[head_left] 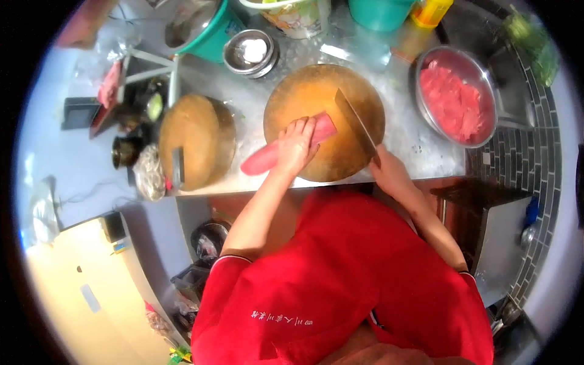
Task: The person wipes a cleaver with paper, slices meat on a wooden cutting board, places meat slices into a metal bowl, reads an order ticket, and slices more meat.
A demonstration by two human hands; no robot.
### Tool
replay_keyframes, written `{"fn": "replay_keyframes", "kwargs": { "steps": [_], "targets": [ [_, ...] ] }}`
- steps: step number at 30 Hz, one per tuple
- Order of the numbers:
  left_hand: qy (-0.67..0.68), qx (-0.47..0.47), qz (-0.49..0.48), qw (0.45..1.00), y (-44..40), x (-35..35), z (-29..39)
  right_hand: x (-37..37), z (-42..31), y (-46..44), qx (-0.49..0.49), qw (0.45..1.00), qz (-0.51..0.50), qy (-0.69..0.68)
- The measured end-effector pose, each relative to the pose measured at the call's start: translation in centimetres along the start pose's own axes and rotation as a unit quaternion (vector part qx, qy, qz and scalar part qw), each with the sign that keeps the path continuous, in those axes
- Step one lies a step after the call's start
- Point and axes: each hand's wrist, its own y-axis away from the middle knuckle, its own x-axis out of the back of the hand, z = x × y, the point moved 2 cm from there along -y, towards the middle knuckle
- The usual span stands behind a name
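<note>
A long piece of pink-red meat [261, 159] lies across the left side of a round wooden chopping board [304, 85], one end past the board's edge. My left hand [295, 146] rests on top of the meat, its fingers bent over it near the right end. My right hand [388, 172] is closed round the handle of a cleaver [356, 120]. The cleaver's blade is over the board, to the right of the meat's cut end and apart from it.
A metal bowl [420, 82] of sliced meat [453, 100] stands right of the board. A second round board [188, 140] is at the left. Small stacked bowls [249, 53], green tubs [213, 33] and a yellow bottle [431, 12] stand at the back.
</note>
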Motion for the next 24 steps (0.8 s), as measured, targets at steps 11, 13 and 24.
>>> {"fn": "replay_keyframes", "kwargs": {
  "steps": [11,13,24],
  "targets": [
    [0.118,-0.036,-0.193,0.974,-2.2,-0.4,-1.7,-0.4,-0.2,0.3,-0.056,0.998,0.01,-0.013],
    [0.133,-0.064,-0.124,0.981,-2.0,-0.4,-1.7,-0.3,-0.3,0.2,-0.062,0.998,0.007,-0.012],
    [-0.038,-0.049,-0.004,0.998,1.5,-0.6,1.1,0.6,-1.8,0.7,-0.043,0.999,0.004,-0.018]
  ]
}}
